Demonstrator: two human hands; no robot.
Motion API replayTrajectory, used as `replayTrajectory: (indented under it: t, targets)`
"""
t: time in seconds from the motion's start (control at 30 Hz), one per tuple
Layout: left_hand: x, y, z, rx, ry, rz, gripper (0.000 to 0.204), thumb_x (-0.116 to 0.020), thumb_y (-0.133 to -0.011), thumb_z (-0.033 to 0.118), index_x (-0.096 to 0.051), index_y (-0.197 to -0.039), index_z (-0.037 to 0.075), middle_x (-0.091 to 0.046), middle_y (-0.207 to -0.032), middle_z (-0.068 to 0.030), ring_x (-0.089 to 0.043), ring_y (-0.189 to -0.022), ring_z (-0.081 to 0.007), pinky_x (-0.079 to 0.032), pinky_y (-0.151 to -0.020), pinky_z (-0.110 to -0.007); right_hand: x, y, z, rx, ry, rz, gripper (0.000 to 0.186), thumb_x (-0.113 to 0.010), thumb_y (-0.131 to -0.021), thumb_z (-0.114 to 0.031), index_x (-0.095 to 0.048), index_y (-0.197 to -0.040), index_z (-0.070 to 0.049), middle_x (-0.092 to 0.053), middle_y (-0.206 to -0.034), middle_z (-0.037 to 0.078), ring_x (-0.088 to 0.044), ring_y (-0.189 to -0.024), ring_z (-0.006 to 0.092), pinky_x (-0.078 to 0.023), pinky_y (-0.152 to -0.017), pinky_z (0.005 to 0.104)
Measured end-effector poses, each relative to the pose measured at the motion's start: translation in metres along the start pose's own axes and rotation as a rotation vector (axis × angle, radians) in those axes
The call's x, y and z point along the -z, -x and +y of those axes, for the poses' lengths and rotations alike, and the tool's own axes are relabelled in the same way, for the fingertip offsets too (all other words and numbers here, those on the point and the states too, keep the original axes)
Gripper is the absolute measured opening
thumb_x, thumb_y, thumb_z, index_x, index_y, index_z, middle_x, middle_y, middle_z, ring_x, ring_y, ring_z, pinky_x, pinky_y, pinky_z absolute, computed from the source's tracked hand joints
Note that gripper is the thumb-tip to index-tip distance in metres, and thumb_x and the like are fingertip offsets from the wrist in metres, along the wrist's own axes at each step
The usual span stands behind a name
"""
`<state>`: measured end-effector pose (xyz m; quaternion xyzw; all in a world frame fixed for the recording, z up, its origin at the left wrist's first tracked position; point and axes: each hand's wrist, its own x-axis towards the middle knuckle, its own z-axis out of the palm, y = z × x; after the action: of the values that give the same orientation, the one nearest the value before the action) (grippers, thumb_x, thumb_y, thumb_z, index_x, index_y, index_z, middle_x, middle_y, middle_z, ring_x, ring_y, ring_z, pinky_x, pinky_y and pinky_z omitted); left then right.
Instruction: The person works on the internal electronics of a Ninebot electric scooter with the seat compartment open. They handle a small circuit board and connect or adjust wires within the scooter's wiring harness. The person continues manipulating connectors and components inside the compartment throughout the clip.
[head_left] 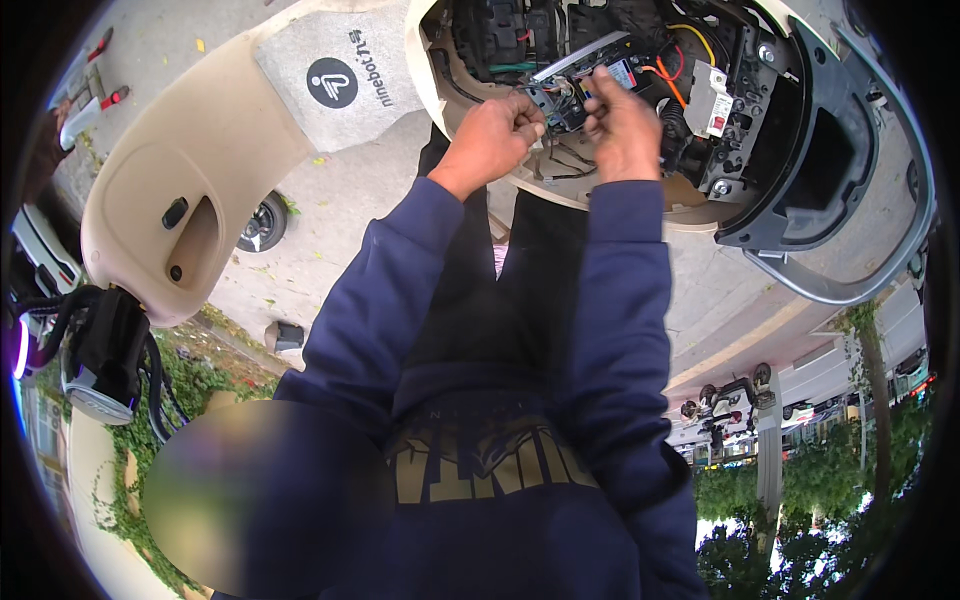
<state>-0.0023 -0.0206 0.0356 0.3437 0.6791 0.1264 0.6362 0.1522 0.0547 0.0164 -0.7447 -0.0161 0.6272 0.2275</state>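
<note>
Inside an open beige scooter compartment (428,70), my left hand (495,140) pinches beside a small electronic unit (560,100) with thin wires; what its fingers hold is too small to make out. Just to its right, my right hand (625,135) has its fingers curled at a module with a blue label (618,74); whether it grips the module or a wire is hidden. A silver strip (580,55) lies above them. To the right are red, yellow and orange cables (672,90) and a pale rectangular block (710,100) on a dark plate.
A grey mat (330,130) lies on the scooter's beige body panel (150,230) at left, beside black handlebar parts (110,350). A raised dark seat frame (820,170) is at right. A wheel (262,222) shows below the panel. Parked vehicles (730,400) and plants stand around.
</note>
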Motion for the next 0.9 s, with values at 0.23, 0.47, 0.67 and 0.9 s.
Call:
replayTrajectory:
  t: [0.23,0.47,0.67,0.9]
  targets:
    - [0.002,-0.002,0.003,-0.006,0.090,0.076,0.018,-0.066,-0.086,0.014,-0.068,-0.095,-0.002,-0.069,-0.079,-0.0131,-0.066,-0.071,-0.0220,-0.051,-0.069,-0.035,0.000,0.040,-0.007,-0.034,0.561,-0.217,0.032,-0.072,-0.088,-0.031,-0.067,-0.095,0.000,-0.067,-0.083,0.005,-0.059,-0.063,0.0100,-0.046,-0.049,0.0251]
    - [-0.001,-0.005,0.000,0.016,0.160,0.071,0.021,-0.066,-0.090,0.017,-0.068,-0.100,-0.001,-0.067,-0.080,-0.0062,-0.058,-0.070,-0.0110,-0.048,-0.065,-0.029,-0.005,0.028,0.020,-0.095,0.291,-0.155,0.018,-0.074,-0.085,-0.020,-0.069,-0.087,-0.002,-0.062,-0.072,0.000,-0.051,-0.057,0.0071,-0.040,-0.047,0.0232]
    - [-0.005,-0.008,-0.006,0.019,0.095,0.058,0.018,-0.065,-0.092,0.015,-0.068,-0.098,-0.001,-0.068,-0.082,-0.0054,-0.060,-0.071,-0.0107,-0.053,-0.066,-0.029,-0.005,0.022,0.033,-0.086,0.173,-0.140,0.013,-0.073,-0.086,-0.017,-0.068,-0.080,-0.007,-0.059,-0.069,-0.003,-0.048,-0.059,0.0073,-0.037,-0.050,0.0238]
    - [-0.008,-0.014,-0.015,0.021,0.105,0.062,0.017,-0.065,-0.091,0.014,-0.067,-0.097,-0.002,-0.067,-0.080,-0.0049,-0.060,-0.069,-0.0098,-0.054,-0.064,-0.029,-0.019,0.024,0.037,-0.075,0.020,-0.017,0.011,-0.072,-0.085,-0.010,-0.065,-0.079,-0.004,-0.058,-0.070,0.000,-0.047,-0.055,0.0088,-0.035,-0.047,0.0235]
